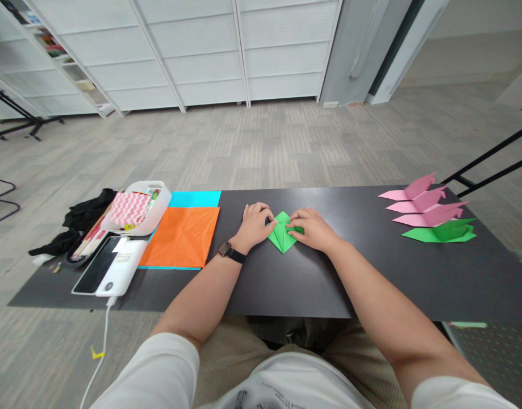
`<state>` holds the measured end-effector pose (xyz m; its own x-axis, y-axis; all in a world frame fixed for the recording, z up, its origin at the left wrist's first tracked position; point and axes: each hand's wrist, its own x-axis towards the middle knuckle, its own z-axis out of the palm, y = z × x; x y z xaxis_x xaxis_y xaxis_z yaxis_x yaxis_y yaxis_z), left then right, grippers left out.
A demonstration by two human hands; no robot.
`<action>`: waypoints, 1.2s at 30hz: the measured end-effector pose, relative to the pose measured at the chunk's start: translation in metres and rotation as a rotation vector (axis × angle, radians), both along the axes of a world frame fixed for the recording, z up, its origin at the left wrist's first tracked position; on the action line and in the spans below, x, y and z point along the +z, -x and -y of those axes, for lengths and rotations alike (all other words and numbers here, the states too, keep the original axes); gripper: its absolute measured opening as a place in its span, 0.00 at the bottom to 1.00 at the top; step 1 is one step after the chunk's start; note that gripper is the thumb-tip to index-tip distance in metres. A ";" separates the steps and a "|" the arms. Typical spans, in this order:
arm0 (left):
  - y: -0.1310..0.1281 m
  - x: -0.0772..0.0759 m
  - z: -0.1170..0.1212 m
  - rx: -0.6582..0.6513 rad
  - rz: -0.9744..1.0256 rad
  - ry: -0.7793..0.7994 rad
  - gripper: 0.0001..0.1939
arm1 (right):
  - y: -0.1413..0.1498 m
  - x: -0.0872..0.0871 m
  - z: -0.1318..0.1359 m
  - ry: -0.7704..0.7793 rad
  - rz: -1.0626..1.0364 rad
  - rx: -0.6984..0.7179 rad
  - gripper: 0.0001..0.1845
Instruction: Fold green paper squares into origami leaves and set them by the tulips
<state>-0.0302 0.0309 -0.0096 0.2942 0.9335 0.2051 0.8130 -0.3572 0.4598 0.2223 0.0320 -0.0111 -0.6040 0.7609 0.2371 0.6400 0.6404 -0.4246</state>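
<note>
Both hands press a folded green paper (282, 233) flat on the black table (312, 278); left hand (254, 224) pins its left edge, right hand (314, 227) pinches a flap with fingertips together; bare tabletop lies nearer the body and right (finished folds beyond); left, orange sheets (182, 236), then a white tray (152, 218) holding patterned paper
</note>
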 end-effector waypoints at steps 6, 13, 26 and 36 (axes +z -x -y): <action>-0.003 -0.001 0.001 0.021 -0.001 -0.011 0.05 | 0.002 0.002 0.002 -0.007 0.008 0.006 0.14; -0.006 0.000 0.002 0.031 -0.011 -0.012 0.05 | 0.011 -0.001 0.003 -0.041 0.026 -0.003 0.15; -0.015 0.016 0.016 -0.014 -0.050 0.007 0.11 | 0.005 -0.007 -0.005 -0.076 0.084 -0.169 0.15; -0.020 0.020 0.029 -0.027 -0.153 0.007 0.21 | 0.006 -0.005 -0.004 -0.075 0.091 -0.171 0.16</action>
